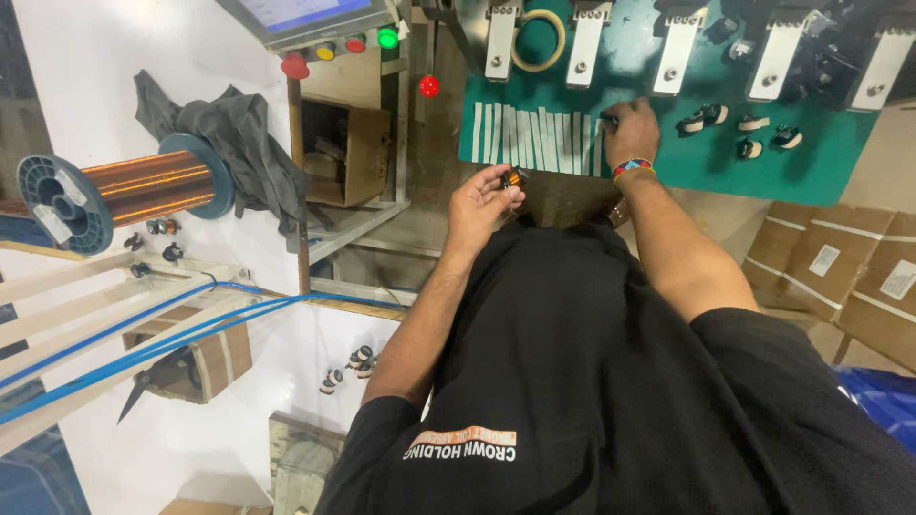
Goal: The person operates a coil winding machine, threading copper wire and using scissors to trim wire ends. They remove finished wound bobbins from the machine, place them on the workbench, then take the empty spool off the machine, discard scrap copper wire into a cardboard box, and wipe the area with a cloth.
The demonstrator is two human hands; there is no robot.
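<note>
My left hand [482, 200] is raised in front of my chest and pinches a small black coil with copper winding [515, 176] between its fingertips. My right hand [630, 129], with a coloured wristband, reaches to the green workbench [811, 172]. Its fingers rest on the right end of a row of several white tape strips [534, 138] stuck along the bench edge. Whether it has hold of a strip, I cannot tell. My black shirt fills the lower middle of the view.
Several small wound coils [735, 119] lie on the bench under white clamp brackets [587, 43], with a tape roll [539, 38] behind. At left are a large copper wire spool [124, 191], a grey cloth [239, 143], blue cables [143, 329] and a panel of coloured buttons [355, 43]. Cardboard boxes [840, 277] stand at right.
</note>
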